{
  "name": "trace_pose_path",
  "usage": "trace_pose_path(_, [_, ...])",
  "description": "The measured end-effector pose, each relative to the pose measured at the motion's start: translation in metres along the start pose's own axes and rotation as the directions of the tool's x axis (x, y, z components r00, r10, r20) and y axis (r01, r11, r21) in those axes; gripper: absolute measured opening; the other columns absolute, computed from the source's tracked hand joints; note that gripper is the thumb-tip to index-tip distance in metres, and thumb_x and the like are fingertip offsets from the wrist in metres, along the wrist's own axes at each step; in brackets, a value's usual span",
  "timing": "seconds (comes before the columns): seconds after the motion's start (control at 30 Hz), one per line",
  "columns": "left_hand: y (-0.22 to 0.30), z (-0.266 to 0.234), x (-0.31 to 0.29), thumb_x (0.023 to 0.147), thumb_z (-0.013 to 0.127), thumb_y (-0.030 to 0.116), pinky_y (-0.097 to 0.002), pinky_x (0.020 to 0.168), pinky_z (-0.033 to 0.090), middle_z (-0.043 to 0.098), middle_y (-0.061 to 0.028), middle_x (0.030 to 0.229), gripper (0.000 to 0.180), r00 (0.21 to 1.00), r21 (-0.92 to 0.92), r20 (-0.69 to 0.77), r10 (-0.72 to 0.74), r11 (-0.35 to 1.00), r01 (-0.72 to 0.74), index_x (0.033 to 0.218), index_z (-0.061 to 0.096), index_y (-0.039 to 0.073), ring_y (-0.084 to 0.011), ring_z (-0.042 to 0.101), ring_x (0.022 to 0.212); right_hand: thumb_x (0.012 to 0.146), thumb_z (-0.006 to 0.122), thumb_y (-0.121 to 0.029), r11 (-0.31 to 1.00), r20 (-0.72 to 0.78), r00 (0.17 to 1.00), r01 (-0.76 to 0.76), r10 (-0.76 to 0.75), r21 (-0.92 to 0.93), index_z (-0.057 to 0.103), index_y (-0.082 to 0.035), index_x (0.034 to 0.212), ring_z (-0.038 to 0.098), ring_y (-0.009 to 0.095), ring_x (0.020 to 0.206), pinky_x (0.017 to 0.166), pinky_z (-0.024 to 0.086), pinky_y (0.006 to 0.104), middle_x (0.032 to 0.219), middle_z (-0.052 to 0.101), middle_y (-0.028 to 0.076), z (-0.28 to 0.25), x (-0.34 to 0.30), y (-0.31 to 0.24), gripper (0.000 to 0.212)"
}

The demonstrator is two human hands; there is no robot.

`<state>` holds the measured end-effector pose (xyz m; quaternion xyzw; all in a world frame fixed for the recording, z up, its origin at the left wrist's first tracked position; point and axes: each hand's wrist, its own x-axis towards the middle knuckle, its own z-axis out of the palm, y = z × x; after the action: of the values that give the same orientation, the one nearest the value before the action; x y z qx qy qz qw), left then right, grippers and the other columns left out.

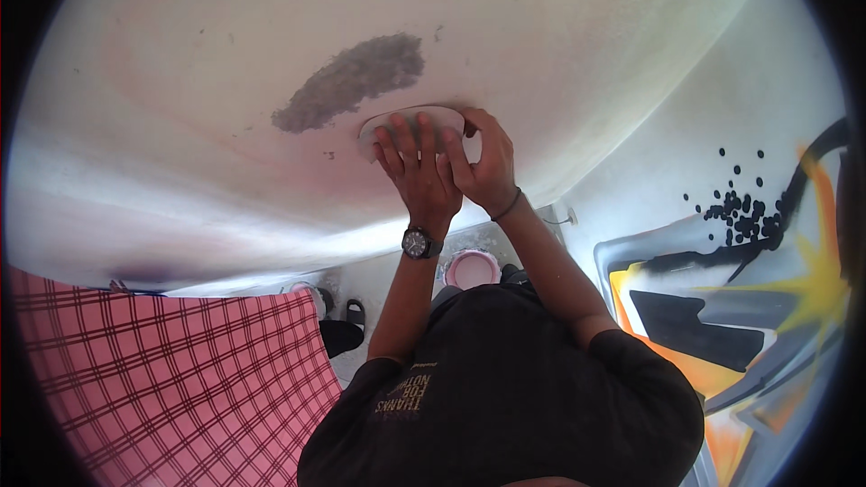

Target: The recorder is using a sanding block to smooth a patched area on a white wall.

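A thin white flat piece with a rounded edge point(444, 116) lies against the pale wall point(225, 99); its exact kind cannot be made out. My left hand point(418, 171) rests flat on it, fingers stretched and spread, a dark watch at the wrist. At the piece's right end, my right hand point(490, 162) has its fingers bent around the edge, gripping it. Just above both hands is a rough grey patch point(352, 81) on the wall. Part of the piece is hidden under my fingers.
Below my arms stands a bucket with a pinkish inside point(472, 269). A pink plaid cloth point(180, 370) covers the lower left, with a dark sandal point(356, 312) on the floor beside it. The right-hand wall carries painted graffiti point(722, 307).
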<state>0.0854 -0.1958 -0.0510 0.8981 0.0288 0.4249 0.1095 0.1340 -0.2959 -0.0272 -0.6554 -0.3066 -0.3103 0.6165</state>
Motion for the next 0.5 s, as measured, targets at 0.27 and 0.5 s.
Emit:
trace_pose_path(0.27, [0.019, 0.006, 0.007, 0.087, 0.066, 0.010, -0.0452, 0.097, 0.034, 0.050, -0.0162, 0.126, 0.038, 0.906, -0.199, -0.406, -0.117, 0.979, 0.037, 0.122, 0.052, 0.001, -0.0315, 0.046, 0.113, 0.084, 0.067, 0.000, 0.989, -0.177, 0.983, 0.023, -0.049, -0.147, 0.062, 0.000, 0.092, 0.060, 0.024, 0.071, 0.063, 0.048, 0.0314, 0.083, 0.062, 0.012, -0.041, 0.020, 0.016, 0.010])
trace_pose_path(0.5, [0.043, -0.002, 0.030, 0.081, 0.073, 0.005, -0.0361, 0.070, 0.041, 0.062, -0.0071, 0.083, 0.018, 0.905, -0.340, -0.267, -0.332, 0.911, 0.234, 0.092, 0.059, 0.002, -0.0215, 0.054, 0.072, 0.079, 0.073, 0.001, 0.930, -0.528, 0.829, -0.027, -0.183, -0.366, 0.062, -0.002, 0.096, 0.056, 0.027, 0.097, 0.078, 0.045, 0.0363, 0.109, 0.059, 0.013, -0.035, 0.020, 0.026, 0.021])
